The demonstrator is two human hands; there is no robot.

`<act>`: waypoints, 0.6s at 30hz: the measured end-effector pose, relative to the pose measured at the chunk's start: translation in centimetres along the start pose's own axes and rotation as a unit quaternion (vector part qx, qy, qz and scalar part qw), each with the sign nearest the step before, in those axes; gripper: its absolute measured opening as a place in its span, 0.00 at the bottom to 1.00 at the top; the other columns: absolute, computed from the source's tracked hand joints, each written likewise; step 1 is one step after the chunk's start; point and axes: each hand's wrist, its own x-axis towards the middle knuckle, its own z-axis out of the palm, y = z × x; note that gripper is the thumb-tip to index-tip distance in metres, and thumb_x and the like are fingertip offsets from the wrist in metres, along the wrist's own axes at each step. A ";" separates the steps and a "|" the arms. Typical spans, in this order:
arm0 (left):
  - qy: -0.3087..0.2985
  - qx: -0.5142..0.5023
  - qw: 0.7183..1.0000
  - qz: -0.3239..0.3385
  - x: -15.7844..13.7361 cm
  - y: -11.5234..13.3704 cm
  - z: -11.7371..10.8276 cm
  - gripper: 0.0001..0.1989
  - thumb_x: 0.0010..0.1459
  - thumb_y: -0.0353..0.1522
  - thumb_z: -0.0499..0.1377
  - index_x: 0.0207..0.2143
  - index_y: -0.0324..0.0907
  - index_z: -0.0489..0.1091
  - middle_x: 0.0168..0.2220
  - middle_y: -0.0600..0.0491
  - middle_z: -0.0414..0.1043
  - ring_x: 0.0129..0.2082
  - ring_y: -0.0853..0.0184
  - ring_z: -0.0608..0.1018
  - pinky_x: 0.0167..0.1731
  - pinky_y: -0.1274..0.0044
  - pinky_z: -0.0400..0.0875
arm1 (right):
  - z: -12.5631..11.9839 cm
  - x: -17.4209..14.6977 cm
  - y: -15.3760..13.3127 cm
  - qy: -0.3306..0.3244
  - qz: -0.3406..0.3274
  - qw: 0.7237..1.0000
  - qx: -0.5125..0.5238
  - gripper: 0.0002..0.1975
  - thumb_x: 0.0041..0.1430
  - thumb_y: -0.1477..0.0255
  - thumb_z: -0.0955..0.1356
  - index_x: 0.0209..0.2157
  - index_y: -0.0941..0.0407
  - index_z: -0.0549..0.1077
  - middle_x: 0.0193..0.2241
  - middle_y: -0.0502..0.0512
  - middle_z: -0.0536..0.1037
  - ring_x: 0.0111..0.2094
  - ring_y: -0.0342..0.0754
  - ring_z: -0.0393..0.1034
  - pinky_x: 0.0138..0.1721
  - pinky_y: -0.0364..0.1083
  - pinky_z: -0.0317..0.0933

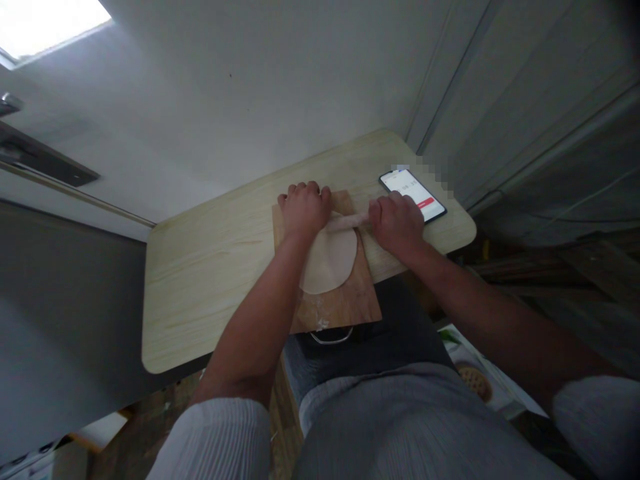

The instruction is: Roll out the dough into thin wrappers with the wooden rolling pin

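A flat, rounded sheet of dough [331,263] lies on a wooden cutting board [350,303], whose near end with a metal handle [332,338] juts over the table's front edge. Across the dough's far part lies a rolling pin [349,221]. My left hand [306,208] is closed at the pin's left end, its fingers curled over the far side. At the other end my right hand [397,222] is wrapped round the pin, to the right of the board. Both palms hide the ends of the pin. A little flour or dough residue shows near the board's front.
The board rests on a light wooden table [210,280] against a white wall. A lit smartphone [413,193] lies just beyond my right hand. Lower right, below table height, a round brown object [475,382] sits on a pale surface.
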 end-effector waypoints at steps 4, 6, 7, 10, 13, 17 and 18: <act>-0.009 -0.010 1.000 -0.003 0.3 0.0 0.0 0.23 0.69 0.41 0.40 0.45 0.43 0.73 0.49 0.41 0.76 0.52 0.52 0.72 0.52 0.59 0.62 | -0.2 0.3 -0.1 -0.009 0.010 1.000 0.010 0.24 0.71 0.66 0.54 0.37 0.61 0.77 0.38 0.66 0.76 0.39 0.56 0.65 0.38 0.52 0.54; -0.008 -0.014 1.000 -0.001 0.5 -0.1 0.0 0.24 0.69 0.41 0.40 0.45 0.43 0.74 0.49 0.41 0.76 0.52 0.52 0.72 0.52 0.59 0.62 | -0.3 0.6 -0.2 -0.018 0.016 1.000 0.009 0.23 0.71 0.66 0.54 0.38 0.61 0.77 0.39 0.66 0.77 0.39 0.57 0.66 0.38 0.52 0.54; -0.007 -0.015 1.000 -0.001 0.6 -0.1 0.0 0.24 0.69 0.41 0.40 0.45 0.42 0.74 0.48 0.41 0.76 0.52 0.52 0.72 0.52 0.59 0.62 | -0.4 0.7 -0.3 -0.024 0.021 0.999 0.008 0.23 0.71 0.66 0.54 0.38 0.61 0.77 0.39 0.66 0.77 0.39 0.57 0.66 0.38 0.52 0.54; -0.011 -0.015 1.000 -0.004 0.9 -0.2 -0.1 0.25 0.69 0.41 0.39 0.45 0.42 0.74 0.48 0.40 0.76 0.51 0.52 0.73 0.51 0.60 0.62 | -0.6 1.1 -0.4 -0.041 0.032 0.999 0.005 0.24 0.71 0.65 0.53 0.40 0.61 0.76 0.40 0.66 0.78 0.39 0.57 0.67 0.37 0.51 0.54; -0.014 -0.013 1.000 -0.009 1.1 -0.2 0.0 0.25 0.69 0.41 0.39 0.44 0.41 0.75 0.47 0.40 0.76 0.50 0.52 0.74 0.51 0.60 0.63 | -0.7 1.4 -0.5 -0.057 0.037 0.998 0.003 0.24 0.71 0.65 0.53 0.40 0.61 0.77 0.41 0.67 0.78 0.39 0.57 0.68 0.36 0.51 0.53; 0.003 -0.013 1.000 -0.003 1.1 -0.3 0.2 0.25 0.69 0.40 0.39 0.42 0.42 0.75 0.46 0.40 0.77 0.49 0.52 0.75 0.50 0.60 0.63 | -0.8 1.4 -0.5 -0.066 0.035 0.997 -0.003 0.25 0.71 0.65 0.53 0.40 0.61 0.77 0.41 0.67 0.78 0.39 0.57 0.68 0.35 0.51 0.52; 0.006 -0.013 1.000 0.000 1.0 -0.3 0.2 0.25 0.69 0.40 0.40 0.42 0.42 0.75 0.46 0.40 0.77 0.48 0.52 0.75 0.49 0.60 0.63 | -0.9 1.3 -0.5 -0.068 0.034 0.997 -0.004 0.25 0.71 0.65 0.52 0.40 0.61 0.77 0.41 0.67 0.78 0.40 0.57 0.68 0.35 0.51 0.52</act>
